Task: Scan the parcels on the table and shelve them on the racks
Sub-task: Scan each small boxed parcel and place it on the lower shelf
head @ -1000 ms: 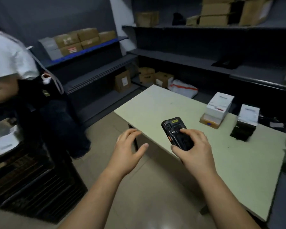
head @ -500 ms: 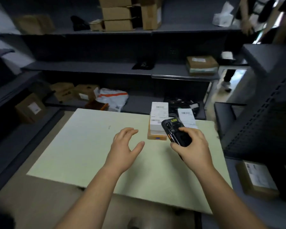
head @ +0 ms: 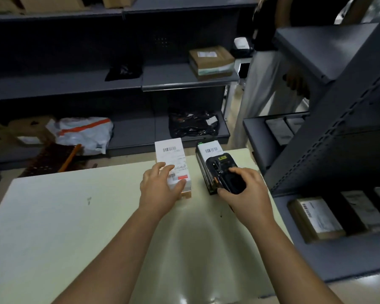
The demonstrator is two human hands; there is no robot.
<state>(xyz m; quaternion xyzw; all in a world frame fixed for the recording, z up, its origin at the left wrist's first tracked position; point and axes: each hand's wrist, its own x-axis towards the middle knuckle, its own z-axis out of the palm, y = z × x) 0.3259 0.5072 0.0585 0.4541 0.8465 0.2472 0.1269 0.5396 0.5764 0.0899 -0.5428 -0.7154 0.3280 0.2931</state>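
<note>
A white parcel (head: 171, 155) with a barcode label lies on a flat brown box (head: 186, 194) at the far side of the pale table (head: 75, 220). My left hand (head: 159, 189) grips the white parcel's near end, thumb across the near edge and fingers along its left side. Just to the right lies a black parcel (head: 203, 170) with a white barcode label. My right hand (head: 248, 191) holds a black handheld scanner (head: 223, 170) directly over that black parcel, hiding most of its top.
A dark rack (head: 184, 81) runs behind the table, holding a brown parcel (head: 211, 62), a black bag (head: 193, 125) and a white poly bag (head: 81, 132). A second rack (head: 338, 132) stands close on the right with parcels (head: 316, 216) low down. Another person (head: 263, 84) stands back right.
My view swung right and down onto the table. My left hand moved forward from mid-air onto the white parcel. My right hand carried the scanner forward over the black parcel.
</note>
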